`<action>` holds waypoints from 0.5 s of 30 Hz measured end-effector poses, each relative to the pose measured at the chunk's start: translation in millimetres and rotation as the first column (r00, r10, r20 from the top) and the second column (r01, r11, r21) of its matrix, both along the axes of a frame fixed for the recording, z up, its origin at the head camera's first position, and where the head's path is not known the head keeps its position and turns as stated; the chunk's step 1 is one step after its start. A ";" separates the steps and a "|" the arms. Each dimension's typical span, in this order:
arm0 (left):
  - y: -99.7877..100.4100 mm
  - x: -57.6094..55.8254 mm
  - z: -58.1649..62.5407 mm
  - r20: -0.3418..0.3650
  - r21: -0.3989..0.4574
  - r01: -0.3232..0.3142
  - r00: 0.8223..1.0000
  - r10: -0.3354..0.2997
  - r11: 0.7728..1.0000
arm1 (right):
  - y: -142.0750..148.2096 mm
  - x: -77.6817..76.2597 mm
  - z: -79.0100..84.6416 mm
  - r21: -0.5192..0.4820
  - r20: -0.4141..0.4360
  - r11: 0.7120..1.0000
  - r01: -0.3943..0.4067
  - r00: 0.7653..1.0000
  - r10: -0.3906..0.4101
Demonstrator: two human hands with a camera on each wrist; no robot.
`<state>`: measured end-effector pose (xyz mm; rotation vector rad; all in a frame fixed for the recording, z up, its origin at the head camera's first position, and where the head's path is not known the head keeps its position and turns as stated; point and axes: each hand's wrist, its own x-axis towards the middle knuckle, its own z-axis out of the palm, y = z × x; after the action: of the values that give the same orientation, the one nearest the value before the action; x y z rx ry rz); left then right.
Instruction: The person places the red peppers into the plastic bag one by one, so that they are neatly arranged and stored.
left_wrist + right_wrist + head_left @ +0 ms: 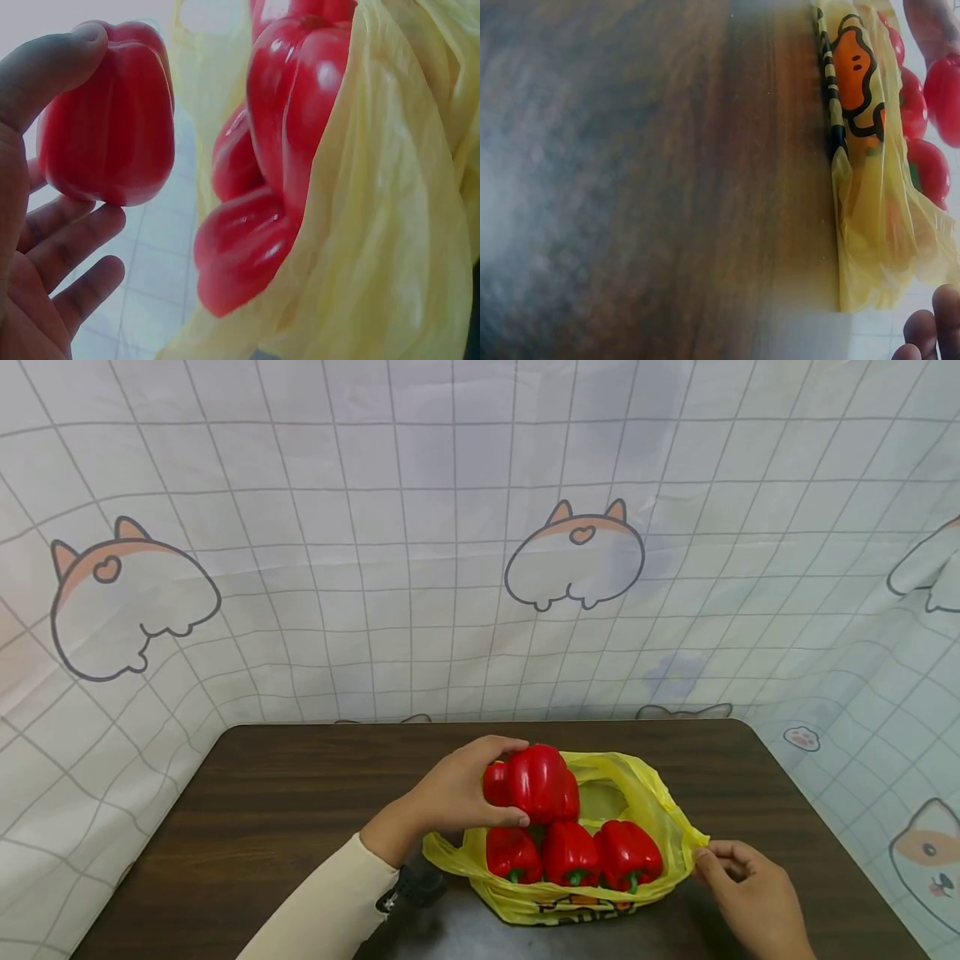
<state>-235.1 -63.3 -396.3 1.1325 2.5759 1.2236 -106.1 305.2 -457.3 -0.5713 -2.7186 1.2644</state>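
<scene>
The left hand (pixel 457 793) has its grip curled round 1 red bell pepper (pixel 536 783), held just above the open mouth of the yellow plastic bag (pixel 660 802) on the desk (pixel 285 802). 3 more peppers (pixel 573 853) sit inside. The right hand (pixel 750 893) pinches the bag's right edge.

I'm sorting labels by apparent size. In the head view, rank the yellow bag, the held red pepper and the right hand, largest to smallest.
1. Yellow bag, widest by far.
2. Right hand, partly cut off by the frame edge.
3. Held red pepper, gripped by the left hand.
The last two look close, so that order is unsure.
</scene>
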 end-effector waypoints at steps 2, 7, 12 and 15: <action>5.2 1.1 0.2 0.016 0.000 0.004 1.000 -0.004 1.000 | 0.4 -0.1 0.3 0.000 0.004 1.000 -0.001 1.000 0.001; 16.9 0.9 -2.4 0.029 -0.001 0.016 0.999 -0.016 1.000 | 0.8 0.3 1.3 -0.005 0.004 1.000 -0.003 1.000 0.003; 27.0 -0.4 -6.4 0.031 -0.013 0.035 0.999 -0.034 0.999 | 0.9 1.6 1.9 -0.011 0.000 1.000 -0.005 1.000 0.005; 31.6 -0.2 -8.5 0.025 -0.024 0.043 0.999 -0.042 0.999 | 1.2 2.3 2.1 -0.009 -0.001 1.000 -0.004 1.000 0.004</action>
<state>-235.3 -31.7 -404.8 1.1535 2.5285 1.1863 -103.8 306.3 -455.2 -0.5662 -2.7167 1.2777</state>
